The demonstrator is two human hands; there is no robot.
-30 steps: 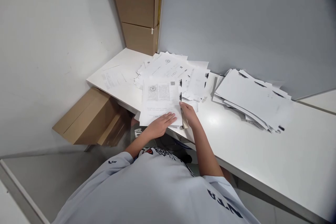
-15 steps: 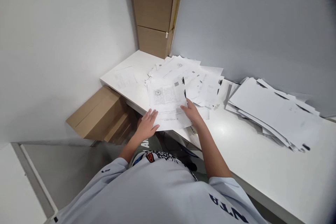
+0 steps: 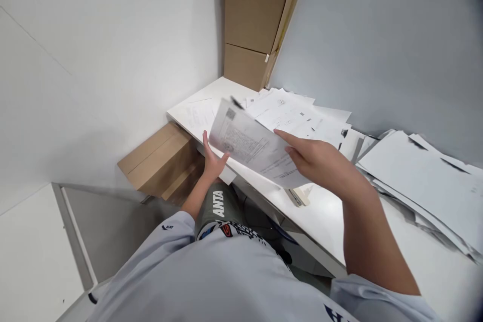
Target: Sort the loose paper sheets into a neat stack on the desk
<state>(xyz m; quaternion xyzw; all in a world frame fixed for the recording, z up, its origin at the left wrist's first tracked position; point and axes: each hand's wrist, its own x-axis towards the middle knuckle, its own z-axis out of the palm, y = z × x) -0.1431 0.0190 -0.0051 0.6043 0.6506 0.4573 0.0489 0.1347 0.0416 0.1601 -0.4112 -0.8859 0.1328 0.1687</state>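
Note:
My right hand (image 3: 317, 158) is raised above the white desk, pinching a printed paper sheet (image 3: 251, 143) that tilts in the air and is blurred. My left hand (image 3: 213, 158) stands open with fingers apart, right by the sheet's lower left edge. Beneath the lifted sheet lies a loose pile of printed papers (image 3: 298, 118) on the desk (image 3: 320, 216). A thick, untidy stack of papers (image 3: 426, 181) sits further right, partly cut off by the frame. A single sheet (image 3: 198, 115) lies at the far left of the desk.
Stacked cardboard boxes (image 3: 254, 20) stand in the far corner against the grey wall. A flattened cardboard box (image 3: 158, 158) leans below the desk's left end. A small tan item (image 3: 298, 196) sits at the desk's front edge. Cables show under the desk.
The sheet has risen off the pile and tilted up in my right hand. My left hand has come away from the paper's surface to its edge. The view has turned rightward.

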